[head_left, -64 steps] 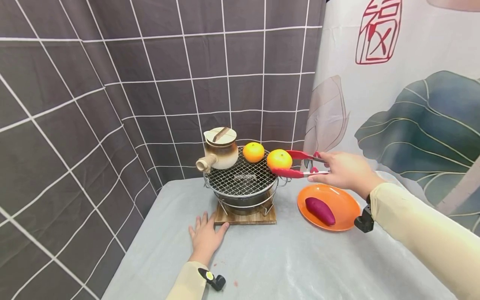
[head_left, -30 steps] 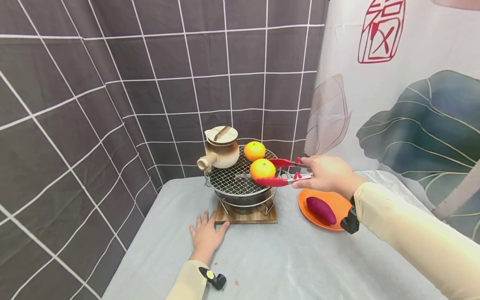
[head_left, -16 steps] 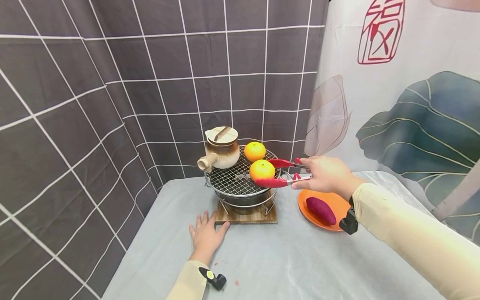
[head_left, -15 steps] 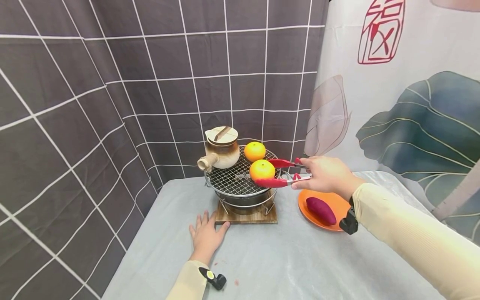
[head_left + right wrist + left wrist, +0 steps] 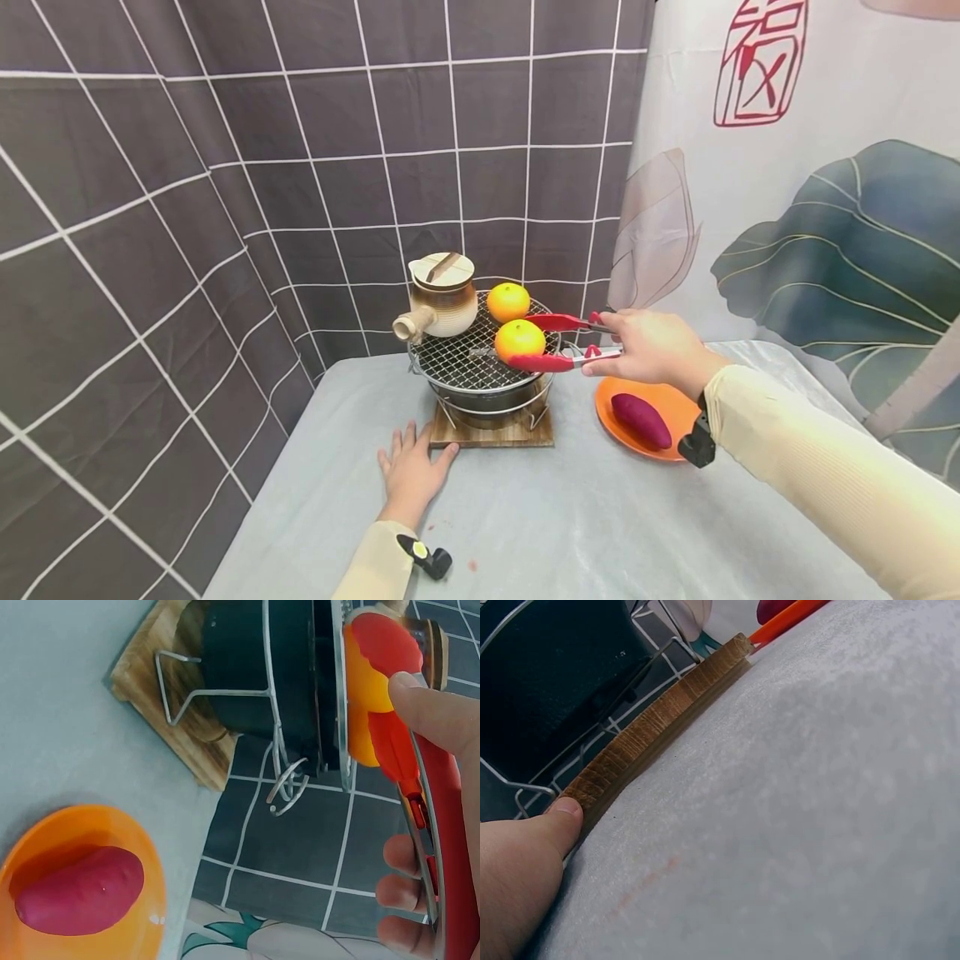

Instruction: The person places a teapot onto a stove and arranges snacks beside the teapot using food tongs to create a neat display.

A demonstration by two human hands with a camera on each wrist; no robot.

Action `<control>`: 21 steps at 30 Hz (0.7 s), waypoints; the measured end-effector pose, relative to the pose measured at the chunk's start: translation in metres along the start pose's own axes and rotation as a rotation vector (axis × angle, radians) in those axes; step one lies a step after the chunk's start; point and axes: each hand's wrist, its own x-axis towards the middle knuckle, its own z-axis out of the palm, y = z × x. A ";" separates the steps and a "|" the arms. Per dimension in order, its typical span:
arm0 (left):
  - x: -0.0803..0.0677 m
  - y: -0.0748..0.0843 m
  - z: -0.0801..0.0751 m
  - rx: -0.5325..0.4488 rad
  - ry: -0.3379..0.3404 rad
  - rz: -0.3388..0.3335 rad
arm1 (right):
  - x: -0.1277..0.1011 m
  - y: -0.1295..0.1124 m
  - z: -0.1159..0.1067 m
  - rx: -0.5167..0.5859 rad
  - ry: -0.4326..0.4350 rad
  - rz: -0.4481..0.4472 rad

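Note:
My right hand (image 5: 651,346) grips red-tipped kitchen tongs (image 5: 564,361), its thumb along one arm in the right wrist view. The tong tips lie either side of the nearer mandarin (image 5: 520,340), at the right part of the wire grill rack (image 5: 472,375). A second mandarin (image 5: 508,302) sits just behind it on the rack. Flat on the table, my left hand (image 5: 414,477) has its fingers spread, and its thumb touches the edge of the wooden board (image 5: 641,735) beneath the stove.
A clay pot (image 5: 444,308) with a side handle and wooden lid stands on the rack's left. Right of the stove, an orange plate (image 5: 611,425) holds a purple sweet potato (image 5: 642,421). Tiled-pattern and leaf-printed curtains hang behind the table (image 5: 525,525).
The tongs carried the nearer mandarin leftward from the rack's right edge onto it. In the last half second the tong arms have spread slightly. My left hand stays put.

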 end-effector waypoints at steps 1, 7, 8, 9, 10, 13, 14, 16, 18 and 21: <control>0.000 0.000 0.000 0.003 -0.002 -0.001 | 0.000 0.000 0.000 0.000 -0.001 0.002; 0.000 0.000 0.000 0.010 -0.003 -0.002 | 0.000 0.003 0.000 0.001 0.000 0.002; 0.000 0.000 0.000 0.011 -0.004 -0.002 | 0.000 0.004 0.001 0.000 0.005 -0.001; 0.000 0.000 0.000 0.012 -0.005 -0.003 | -0.001 0.005 0.001 0.001 0.009 -0.003; 0.000 0.000 0.000 0.012 -0.006 -0.004 | -0.001 0.007 0.002 0.001 0.014 -0.007; 0.000 0.000 0.000 0.010 -0.007 -0.004 | -0.002 0.010 0.003 0.000 0.032 -0.019; 0.000 0.000 0.000 0.009 -0.006 -0.004 | -0.003 0.011 0.003 0.001 0.036 -0.022; 0.001 0.000 0.000 0.008 -0.005 -0.003 | -0.004 0.012 0.003 0.006 0.041 -0.026; 0.001 0.000 0.000 0.005 -0.001 -0.003 | -0.005 0.013 0.003 0.010 0.044 -0.027; 0.001 -0.001 0.000 0.004 0.002 -0.002 | -0.006 0.013 0.003 0.012 0.043 -0.026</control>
